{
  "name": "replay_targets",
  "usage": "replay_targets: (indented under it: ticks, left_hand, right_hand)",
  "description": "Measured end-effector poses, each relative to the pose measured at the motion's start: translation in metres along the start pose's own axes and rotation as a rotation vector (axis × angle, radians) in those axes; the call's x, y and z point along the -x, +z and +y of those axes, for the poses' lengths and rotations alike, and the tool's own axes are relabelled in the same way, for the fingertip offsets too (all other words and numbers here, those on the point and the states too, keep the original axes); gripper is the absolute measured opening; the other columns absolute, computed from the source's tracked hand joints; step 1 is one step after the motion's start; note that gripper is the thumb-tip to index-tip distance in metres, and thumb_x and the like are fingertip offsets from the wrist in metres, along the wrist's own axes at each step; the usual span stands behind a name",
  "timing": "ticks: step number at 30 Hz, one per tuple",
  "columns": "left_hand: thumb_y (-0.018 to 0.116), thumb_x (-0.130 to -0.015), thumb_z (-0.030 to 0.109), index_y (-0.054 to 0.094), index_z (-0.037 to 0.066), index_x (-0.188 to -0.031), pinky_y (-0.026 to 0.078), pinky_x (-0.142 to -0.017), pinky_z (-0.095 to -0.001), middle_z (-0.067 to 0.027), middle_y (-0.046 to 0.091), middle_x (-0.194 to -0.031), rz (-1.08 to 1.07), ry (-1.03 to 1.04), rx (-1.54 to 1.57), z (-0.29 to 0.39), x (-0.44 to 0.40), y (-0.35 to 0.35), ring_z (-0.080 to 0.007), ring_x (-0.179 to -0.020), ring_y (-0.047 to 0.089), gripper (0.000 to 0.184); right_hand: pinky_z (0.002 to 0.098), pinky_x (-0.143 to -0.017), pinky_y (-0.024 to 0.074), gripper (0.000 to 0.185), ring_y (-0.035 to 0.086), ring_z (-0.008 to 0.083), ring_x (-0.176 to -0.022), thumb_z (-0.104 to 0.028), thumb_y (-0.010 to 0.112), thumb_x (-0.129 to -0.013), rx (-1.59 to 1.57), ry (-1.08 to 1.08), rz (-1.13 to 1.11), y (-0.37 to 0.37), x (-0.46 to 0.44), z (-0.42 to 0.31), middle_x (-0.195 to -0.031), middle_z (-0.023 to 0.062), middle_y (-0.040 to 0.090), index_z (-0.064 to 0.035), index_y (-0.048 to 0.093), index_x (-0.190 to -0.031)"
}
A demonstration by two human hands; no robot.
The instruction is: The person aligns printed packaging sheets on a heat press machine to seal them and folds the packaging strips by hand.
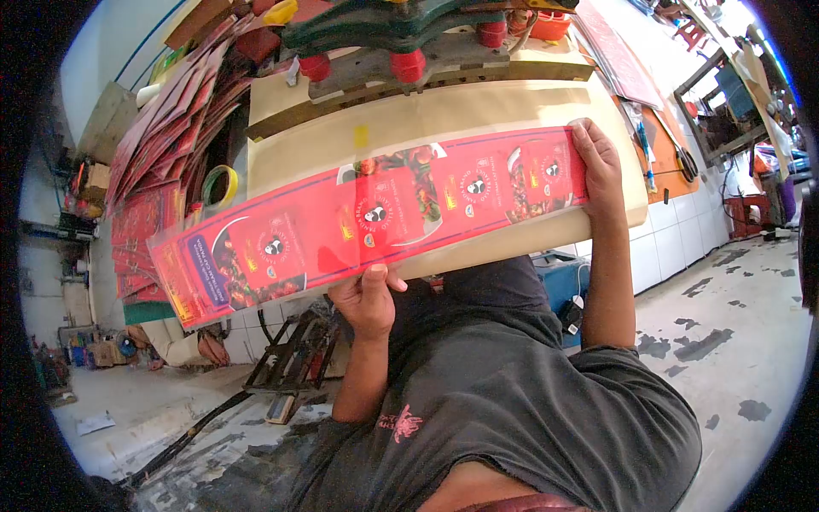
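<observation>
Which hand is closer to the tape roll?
Left. The left hand is below and right of the tape roll; the right hand is farther right, gripping one end of the red strip.

You are in a small workshop, apparently one for packaging or print work. The signs are around you: a heavy-looking green frame with red fittings (401,38) stands over the far side of your pale-covered table (299,160), and a deep, untidy heap of red printed sheets (162,183) rises to your left, with a roll of yellow tape (220,184) beside it. The long red strip (327,224) you hold carries similar print. Scissors (688,162) lie off to your right, a dark metal frame (294,350) stands low on your left, and your pale floor (755,299) is worn into dark patches.
</observation>
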State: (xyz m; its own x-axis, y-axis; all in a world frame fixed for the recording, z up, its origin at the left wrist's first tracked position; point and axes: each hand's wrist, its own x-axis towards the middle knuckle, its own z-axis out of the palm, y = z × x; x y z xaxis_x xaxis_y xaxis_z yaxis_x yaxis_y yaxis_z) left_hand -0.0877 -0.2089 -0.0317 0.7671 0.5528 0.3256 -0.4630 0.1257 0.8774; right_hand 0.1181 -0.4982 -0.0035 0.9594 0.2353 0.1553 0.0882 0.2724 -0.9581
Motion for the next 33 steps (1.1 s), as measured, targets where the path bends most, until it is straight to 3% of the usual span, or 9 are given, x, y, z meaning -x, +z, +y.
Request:
replay_targets:
  ticks: [8, 14, 19, 25, 29, 31, 33]
  left_hand:
    - [0.068, -0.1, 0.018, 0.065, -0.001, -0.086, 0.043, -0.046, -0.028, -0.0101, 0.065, -0.069, 0.123, -0.064, -0.068, 0.005, 0.001, 0.008, -0.013, -0.048, 0.054, 0.024]
    - [0.067, -0.1, 0.019, 0.066, -0.001, -0.089, 0.045, -0.046, -0.0294, -0.0109, 0.066, -0.072, 0.094, -0.084, -0.081, 0.002, 0.003, 0.0, -0.0156, -0.047, 0.056, 0.023]
    - [0.07, -0.094, 0.015, 0.063, -0.003, -0.099, 0.051, -0.046, -0.0317, -0.0133, 0.068, -0.078, -0.019, -0.036, 0.052, -0.003, 0.005, -0.006, -0.0206, -0.048, 0.06, 0.019]
    - [0.064, -0.093, 0.008, 0.063, -0.004, -0.098, 0.054, -0.046, -0.0335, -0.0128, 0.069, -0.078, -0.106, 0.032, 0.027, -0.001, 0.001, -0.009, -0.0211, -0.048, 0.061, 0.013]
    - [0.063, -0.094, 0.008, 0.063, -0.005, -0.098, 0.053, -0.046, -0.0329, -0.0111, 0.069, -0.078, -0.045, -0.011, 0.005, 0.005, 0.0, -0.004, -0.021, -0.046, 0.06, 0.014]
    - [0.067, -0.1, 0.01, 0.07, -0.003, -0.1, 0.056, -0.063, -0.0306, -0.0089, 0.071, -0.082, -0.033, -0.114, -0.074, 0.011, 0.0, -0.004, -0.0158, -0.064, 0.067, 0.013]
    - [0.068, -0.1, 0.01, 0.071, -0.002, -0.101, 0.056, -0.067, -0.0311, -0.008, 0.071, -0.085, -0.02, -0.06, -0.184, 0.017, -0.005, -0.004, -0.0159, -0.07, 0.068, 0.013]
  right_hand:
    - [0.0215, -0.075, 0.0462, 0.024, 0.056, 0.004, -0.082, -0.03, 0.06, -0.107, 0.029, 0.007, 0.064, 0.005, 0.002, -0.002, -0.092, -0.0031, 0.062, -0.0058, 0.062, -0.104]
    - [0.0217, -0.074, 0.0451, 0.025, 0.054, 0.0039, -0.08, -0.03, 0.059, -0.108, 0.103, -0.01, 0.071, 0.006, 0.004, -0.006, -0.091, -0.0041, 0.06, -0.0059, 0.062, -0.104]
    - [0.021, -0.074, 0.0444, 0.024, 0.053, 0.0035, -0.08, -0.029, 0.058, -0.108, 0.065, 0.035, 0.074, 0.006, 0.002, -0.004, -0.092, -0.0042, 0.06, -0.0061, 0.062, -0.103]
    - [0.0194, -0.074, 0.0463, 0.019, 0.056, 0.002, -0.083, -0.025, 0.057, -0.109, 0.039, 0.043, 0.109, 0.012, 0.003, -0.01, -0.093, -0.0042, 0.061, -0.0076, 0.062, -0.103]
    - [0.0197, -0.076, 0.0474, 0.017, 0.057, 0.0022, -0.084, -0.023, 0.056, -0.109, -0.021, 0.043, 0.116, 0.018, 0.007, -0.014, -0.094, -0.0039, 0.062, -0.0089, 0.061, -0.103]
    - [0.0197, -0.076, 0.0476, 0.016, 0.057, 0.0022, -0.084, -0.023, 0.056, -0.109, -0.03, 0.046, 0.142, 0.018, 0.008, -0.015, -0.094, -0.004, 0.062, -0.0093, 0.061, -0.103]
    - [0.0199, -0.077, 0.0486, 0.016, 0.058, 0.0027, -0.085, -0.023, 0.056, -0.109, -0.088, -0.001, 0.081, 0.011, 0.007, -0.011, -0.094, -0.0035, 0.062, -0.0096, 0.06, -0.103]
